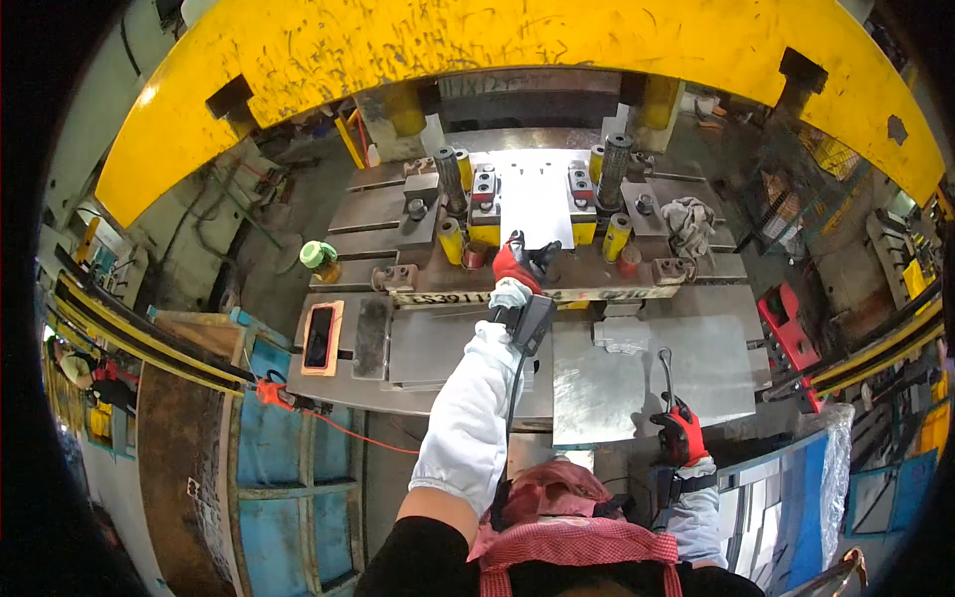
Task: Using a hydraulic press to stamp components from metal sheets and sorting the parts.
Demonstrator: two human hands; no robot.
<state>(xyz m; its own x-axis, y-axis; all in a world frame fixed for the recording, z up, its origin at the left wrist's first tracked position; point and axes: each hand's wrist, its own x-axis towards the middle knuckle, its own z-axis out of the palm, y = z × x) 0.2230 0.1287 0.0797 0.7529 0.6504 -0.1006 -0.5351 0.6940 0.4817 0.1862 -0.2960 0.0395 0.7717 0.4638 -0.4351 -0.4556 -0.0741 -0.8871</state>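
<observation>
My left hand [522,267], in a red and black glove, reaches to the near edge of a bright white-looking sheet [535,199] lying on the die block. Its thumb and fingers are spread apart at that edge; whether they touch it I cannot tell. My right hand [682,434], gloved the same way, is closed around a slim metal tool with a rounded, bent head [666,370]. That hand is low on the right, by a flat grey metal sheet [607,393] on the near table. Part of the tool's grip is hidden in the glove.
A yellow press beam [497,40] arches overhead. Dark guide posts [614,169] and yellow cylinders [451,241] flank the die. A rag [689,224] lies to the right, a phone [319,336] and green-capped bottle [318,261] to the left. A blue rack [274,438] stands lower left.
</observation>
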